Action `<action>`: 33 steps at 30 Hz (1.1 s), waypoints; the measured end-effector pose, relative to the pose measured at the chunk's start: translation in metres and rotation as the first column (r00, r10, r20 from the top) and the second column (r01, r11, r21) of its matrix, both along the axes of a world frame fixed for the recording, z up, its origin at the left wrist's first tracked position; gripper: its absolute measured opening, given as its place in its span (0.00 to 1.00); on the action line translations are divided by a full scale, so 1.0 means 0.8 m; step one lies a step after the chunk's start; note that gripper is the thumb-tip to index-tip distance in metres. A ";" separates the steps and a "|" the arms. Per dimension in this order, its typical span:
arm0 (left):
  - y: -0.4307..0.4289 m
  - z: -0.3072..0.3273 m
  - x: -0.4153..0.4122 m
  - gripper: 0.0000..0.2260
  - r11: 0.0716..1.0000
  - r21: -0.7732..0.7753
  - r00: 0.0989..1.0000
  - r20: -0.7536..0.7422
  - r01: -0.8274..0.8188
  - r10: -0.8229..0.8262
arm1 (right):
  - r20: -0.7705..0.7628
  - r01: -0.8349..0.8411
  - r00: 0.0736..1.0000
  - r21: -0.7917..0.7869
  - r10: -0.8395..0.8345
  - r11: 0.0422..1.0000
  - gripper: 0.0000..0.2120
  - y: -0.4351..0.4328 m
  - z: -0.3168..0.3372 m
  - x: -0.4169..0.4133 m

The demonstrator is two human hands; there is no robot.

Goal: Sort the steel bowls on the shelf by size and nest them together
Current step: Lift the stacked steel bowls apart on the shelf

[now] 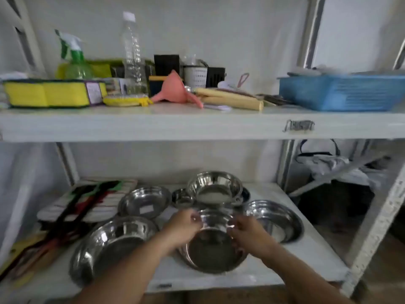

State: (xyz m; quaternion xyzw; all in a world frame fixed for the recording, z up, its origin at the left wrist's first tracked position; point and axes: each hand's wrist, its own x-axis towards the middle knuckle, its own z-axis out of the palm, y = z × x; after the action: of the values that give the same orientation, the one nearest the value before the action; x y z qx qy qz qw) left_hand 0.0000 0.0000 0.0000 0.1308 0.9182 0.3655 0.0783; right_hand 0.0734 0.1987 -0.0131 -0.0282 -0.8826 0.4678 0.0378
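Several steel bowls stand on the lower white shelf (pixel 306 257). My left hand (pixel 183 229) and my right hand (pixel 246 232) grip the rim of a steel bowl (pixel 213 244) from both sides at the shelf's front centre. A large bowl (pixel 116 240) sits front left, a medium bowl (pixel 144 201) behind it. A tiny bowl (pixel 182 198) and a deep bowl (pixel 215 189) stand at the back. A wide shallow bowl (pixel 277 218) lies to the right.
Folded cloths and dark utensils (pixel 87 200) fill the lower shelf's left side. The upper shelf (pixel 153 126) carries a spray bottle (pixel 75 60), a clear bottle (pixel 132 55), a pink funnel (pixel 175 88), rolling pins and a blue basket (pixel 341 93). A metal upright (pixel 377 218) stands right.
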 end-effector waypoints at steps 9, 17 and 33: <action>-0.034 -0.015 0.073 0.07 0.994 0.053 0.994 0.065 -0.095 0.092 | 0.089 0.211 0.975 -0.071 -0.205 0.975 0.07 -0.015 -0.038 0.092; -0.032 -0.058 0.042 0.11 0.939 -0.061 0.866 0.369 -0.339 0.337 | 0.145 0.354 0.934 -0.266 -0.326 0.897 0.06 0.022 -0.044 -0.028; -0.029 -0.127 -0.004 0.06 0.817 0.318 0.772 0.595 -0.481 0.222 | 0.404 0.589 0.804 -0.649 -0.438 0.482 0.07 0.016 -0.065 -0.246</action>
State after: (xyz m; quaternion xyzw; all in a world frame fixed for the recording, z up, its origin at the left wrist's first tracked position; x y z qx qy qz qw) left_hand -0.0029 -0.0231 -0.1018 -0.1408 0.7557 0.5987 0.2249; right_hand -0.1232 0.2118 -0.0654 -0.3471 -0.5580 0.7495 0.0800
